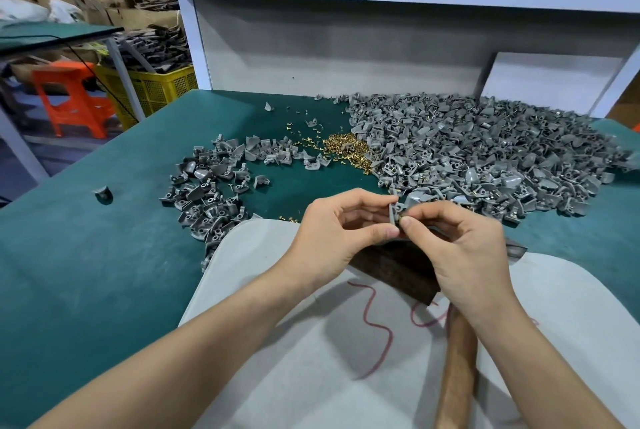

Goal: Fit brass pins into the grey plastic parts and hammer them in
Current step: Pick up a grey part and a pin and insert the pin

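The left hand point(332, 234) is pinching a small grey plastic part point(396, 213) upright; the right hand point(464, 255) is pinching a tiny brass pin point(402, 219) against its right side with narrowed fingers point(408, 223).

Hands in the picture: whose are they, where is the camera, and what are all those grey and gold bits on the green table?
The camera sits on a person's head and looks down, so you see that person's own two hands. The left hand holds one grey plastic part. The right hand pinches what looks like a tiny brass pin against it. On the green table lie a big pile of grey parts, a smaller heap and a heap of gold-coloured pins. Below the hands lie a pale board, a dark block and a wooden handle, probably the hammer's.
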The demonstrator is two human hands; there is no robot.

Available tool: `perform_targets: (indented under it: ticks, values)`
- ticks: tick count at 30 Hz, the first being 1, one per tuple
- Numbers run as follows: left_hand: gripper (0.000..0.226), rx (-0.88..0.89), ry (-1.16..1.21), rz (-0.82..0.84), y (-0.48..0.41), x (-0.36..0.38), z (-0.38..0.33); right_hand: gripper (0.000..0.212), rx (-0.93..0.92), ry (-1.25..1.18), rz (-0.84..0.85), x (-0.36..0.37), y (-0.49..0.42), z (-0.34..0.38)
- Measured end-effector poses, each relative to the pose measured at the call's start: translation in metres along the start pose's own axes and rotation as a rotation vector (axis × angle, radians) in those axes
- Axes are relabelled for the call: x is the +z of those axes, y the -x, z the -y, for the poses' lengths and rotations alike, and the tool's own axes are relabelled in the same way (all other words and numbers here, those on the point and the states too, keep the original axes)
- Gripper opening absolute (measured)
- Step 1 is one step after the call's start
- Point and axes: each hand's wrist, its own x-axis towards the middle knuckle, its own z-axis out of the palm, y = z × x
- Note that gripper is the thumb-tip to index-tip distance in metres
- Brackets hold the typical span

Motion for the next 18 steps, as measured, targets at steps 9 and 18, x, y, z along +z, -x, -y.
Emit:
perform_targets:
  ticks: [9, 18]
  values:
    - [0.035, -0.025, 0.000, 0.004, 0.0008, 0.0013, 0.0001, 0.025, 0.016, -0.004, 0.040, -0.0021, 0.0000, -0.0019]
    - [0.034, -0.022, -0.017, -0.005, 0.0005, 0.0013, 0.0036, 0.023, 0.030, 0.014, 0.080, -0.0033, -0.0014, -0.0005]
